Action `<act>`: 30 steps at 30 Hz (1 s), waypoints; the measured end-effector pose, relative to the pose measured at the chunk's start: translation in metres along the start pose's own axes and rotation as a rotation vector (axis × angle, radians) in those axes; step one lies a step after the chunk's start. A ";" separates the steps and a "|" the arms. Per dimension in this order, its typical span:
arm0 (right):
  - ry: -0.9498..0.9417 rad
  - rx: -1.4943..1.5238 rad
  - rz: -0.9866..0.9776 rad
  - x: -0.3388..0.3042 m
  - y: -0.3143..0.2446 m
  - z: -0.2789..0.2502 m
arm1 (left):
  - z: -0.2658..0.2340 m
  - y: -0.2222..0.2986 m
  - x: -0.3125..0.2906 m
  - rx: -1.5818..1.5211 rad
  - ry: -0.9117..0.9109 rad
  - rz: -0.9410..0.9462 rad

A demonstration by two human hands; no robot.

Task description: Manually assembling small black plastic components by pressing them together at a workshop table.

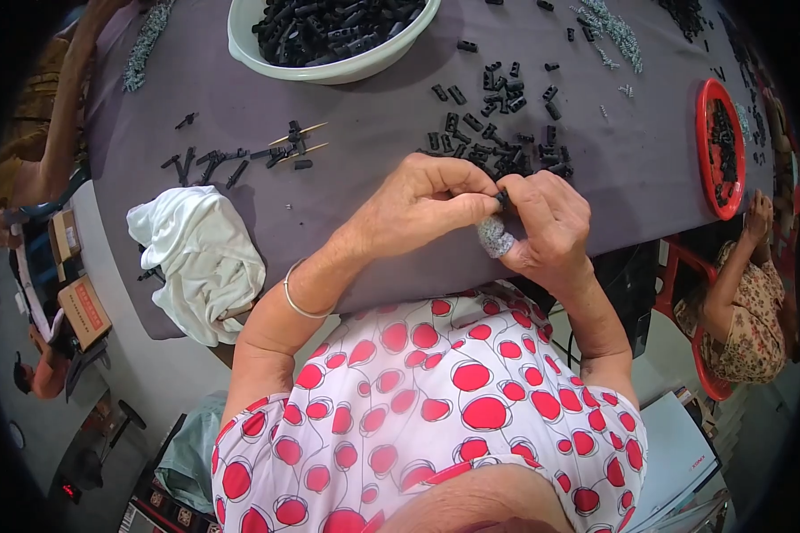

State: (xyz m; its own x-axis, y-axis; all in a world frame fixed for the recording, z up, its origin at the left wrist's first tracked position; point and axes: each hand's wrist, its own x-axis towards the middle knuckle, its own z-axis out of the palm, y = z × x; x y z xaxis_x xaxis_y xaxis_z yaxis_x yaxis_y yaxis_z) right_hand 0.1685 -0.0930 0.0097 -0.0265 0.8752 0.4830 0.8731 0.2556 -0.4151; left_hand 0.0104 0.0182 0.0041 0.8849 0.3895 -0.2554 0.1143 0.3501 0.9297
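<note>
My left hand (422, 200) and my right hand (551, 218) meet over the near edge of the table. Between their fingertips is a small black plastic part (502, 199), pinched from both sides and mostly covered. Just below it, against the fingers of my right hand, shows a speckled silvery-grey lump (495, 238); whether it is a wrapping or a clump of tiny metal pieces I cannot tell. A heap of short black plastic parts (507, 155) lies right beyond my hands.
A white bowl (333, 71) full of black parts stands at the back. Longer black pieces (213, 163) and wooden sticks (304, 133) lie left, beside a white cloth (196, 262). Silvery springs (615, 35) lie back right. A red tray (708, 151) stands near another person (742, 311).
</note>
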 end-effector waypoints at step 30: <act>-0.086 0.378 0.295 0.010 0.004 -0.009 | 0.019 -0.007 0.000 0.411 0.182 0.352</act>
State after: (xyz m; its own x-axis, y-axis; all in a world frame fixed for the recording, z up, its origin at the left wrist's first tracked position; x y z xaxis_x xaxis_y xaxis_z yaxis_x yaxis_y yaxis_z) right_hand 0.1760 -0.0869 0.0193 0.1413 0.9595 0.2435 0.6122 0.1086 -0.7832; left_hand 0.0182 -0.0003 0.0024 0.8136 0.5757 0.0809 0.0246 -0.1732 0.9846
